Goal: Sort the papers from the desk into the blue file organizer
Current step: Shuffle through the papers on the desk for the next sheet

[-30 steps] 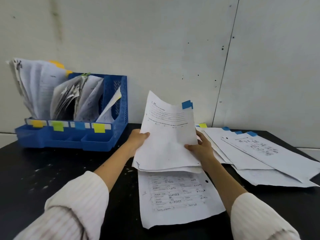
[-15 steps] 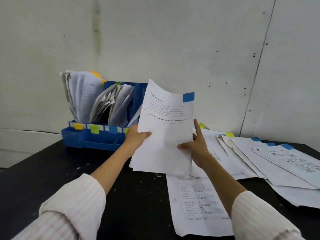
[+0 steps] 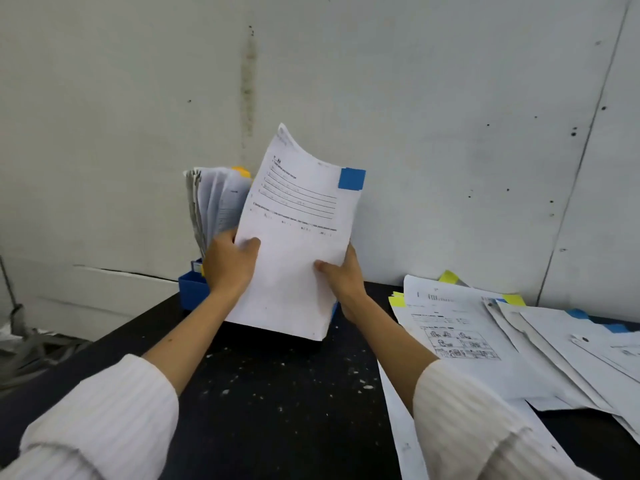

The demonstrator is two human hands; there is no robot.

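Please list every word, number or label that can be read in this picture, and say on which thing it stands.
No text here can be read.
Held sheets, gripped by the left hand and right hand: printed lines, too blurred to read.
Blue tab on them: blank.
Loose papers on the desk: print and small drawings, too blurred.
Yellow tabs: blank.
Blue file organizer: its papers are too blurred.
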